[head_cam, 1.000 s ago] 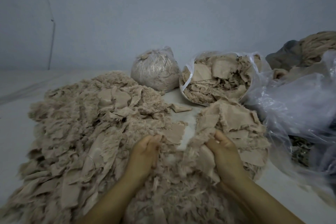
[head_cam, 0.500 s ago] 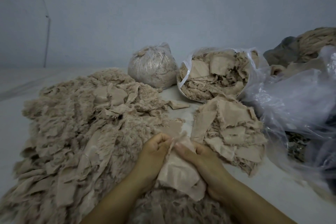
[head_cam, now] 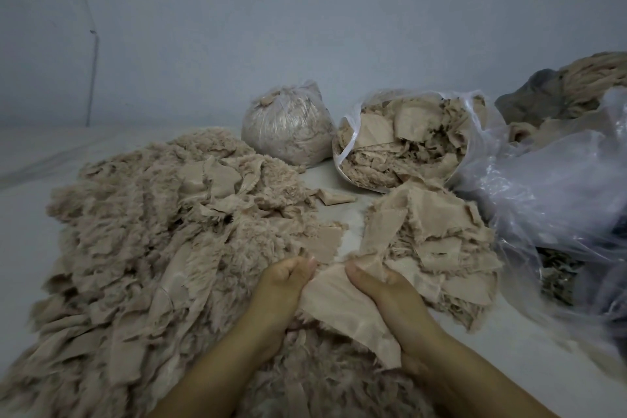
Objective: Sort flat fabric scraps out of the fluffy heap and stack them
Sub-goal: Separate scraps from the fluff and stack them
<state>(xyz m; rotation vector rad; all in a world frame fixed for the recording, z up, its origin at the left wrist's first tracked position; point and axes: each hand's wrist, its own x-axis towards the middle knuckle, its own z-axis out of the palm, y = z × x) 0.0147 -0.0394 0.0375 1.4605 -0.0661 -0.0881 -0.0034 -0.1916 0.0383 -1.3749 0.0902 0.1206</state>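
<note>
A big fluffy beige heap (head_cam: pixel 142 248) of fur-like offcuts covers the left and near part of the white surface. To its right lies a lower stack of flat beige scraps (head_cam: pixel 431 231). Between them, my left hand (head_cam: pixel 285 285) and my right hand (head_cam: pixel 383 292) both grip one flat beige scrap (head_cam: pixel 342 309). The left hand pinches its upper left edge with curled fingers. The right hand holds its right edge, thumb on top. The scrap hangs down over the near part of the heap.
A tied clear bag of fluff (head_cam: pixel 288 125) and an open clear bag of scraps (head_cam: pixel 407 142) stand at the back. A large crumpled plastic bag (head_cam: pixel 556 200) fills the right side. One loose scrap (head_cam: pixel 334 197) lies on the white surface (head_cam: pixel 27 207).
A second ago both hands were digging in the heap. They have since pulled out one flat scrap, and now hold it spread a little wider between them.
</note>
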